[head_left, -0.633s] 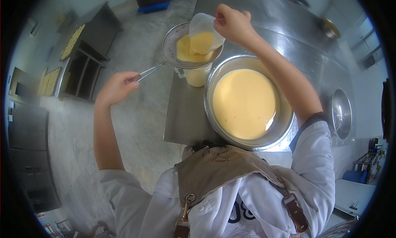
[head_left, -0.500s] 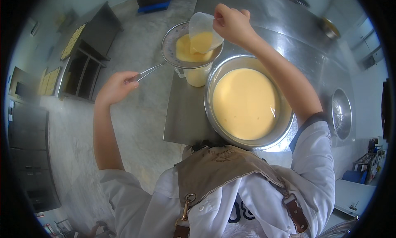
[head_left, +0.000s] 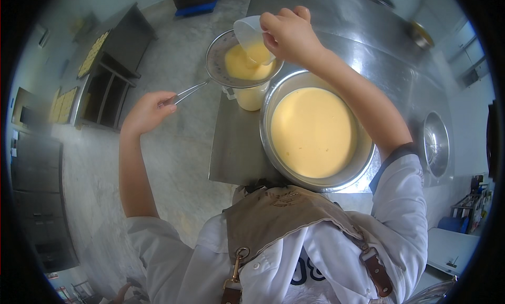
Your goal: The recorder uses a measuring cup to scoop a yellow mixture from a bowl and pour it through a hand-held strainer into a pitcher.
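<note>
My left hand [head_left: 151, 112] is closed round the wire handle of a fine-mesh strainer [head_left: 214, 62]. The strainer lies over a translucent plastic jug [head_left: 251, 98] holding pale yellow liquid. With my right hand [head_left: 292, 34] I grip a clear plastic measuring cup [head_left: 246, 27] by its side, tipped steeply over the mesh. Yellow liquid runs from the cup and pools in the strainer. Just right of the jug, beneath my right forearm, stands a large steel bowl [head_left: 266, 130] filled with smooth yellow liquid [head_left: 314, 133] that has a few small bubbles on it.
The bowl and jug stand on a stainless steel table [head_left: 231, 151], whose left edge drops to a concrete floor [head_left: 173, 162]. A shallow steel bowl [head_left: 435, 145] is at the right, and another metal bowl [head_left: 421, 36] at the far right. Trays of pale pieces [head_left: 93, 52] sit on a left counter.
My right hand has shifted slightly left and tilted the measuring cup further, leaving less liquid in it. My left hand and the strainer stay nearly still.
</note>
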A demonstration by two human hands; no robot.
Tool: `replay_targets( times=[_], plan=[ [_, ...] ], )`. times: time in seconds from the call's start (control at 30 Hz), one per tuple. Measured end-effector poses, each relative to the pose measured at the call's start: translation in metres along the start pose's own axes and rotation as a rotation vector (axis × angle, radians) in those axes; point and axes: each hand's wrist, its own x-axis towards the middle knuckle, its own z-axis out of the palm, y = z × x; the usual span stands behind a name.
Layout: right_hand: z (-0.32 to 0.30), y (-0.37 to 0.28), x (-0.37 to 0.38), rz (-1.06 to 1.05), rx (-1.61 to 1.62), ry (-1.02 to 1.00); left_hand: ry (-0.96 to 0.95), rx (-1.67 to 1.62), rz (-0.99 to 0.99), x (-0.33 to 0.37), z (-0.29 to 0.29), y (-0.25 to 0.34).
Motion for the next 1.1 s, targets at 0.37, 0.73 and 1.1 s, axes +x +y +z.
replay_targets(
  times=[0.37, 0.73, 1.1],
  plan=[
    [-0.015, -0.024, -0.015, -0.557, -0.237, -0.059, 0.008, 0.018, -0.006, -0.001, 0.0, 0.003],
    [-0.023, 0.05, -0.077, 0.635, 0.516, 0.297, 0.009, -0.013, 0.022, -0.003, -0.001, -0.001],
    [-0.022, 0.066, -0.283, 0.605, -0.256, 0.001, 0.02, -0.006, 0.096, -0.002, 0.001, -0.003]
  ],
)
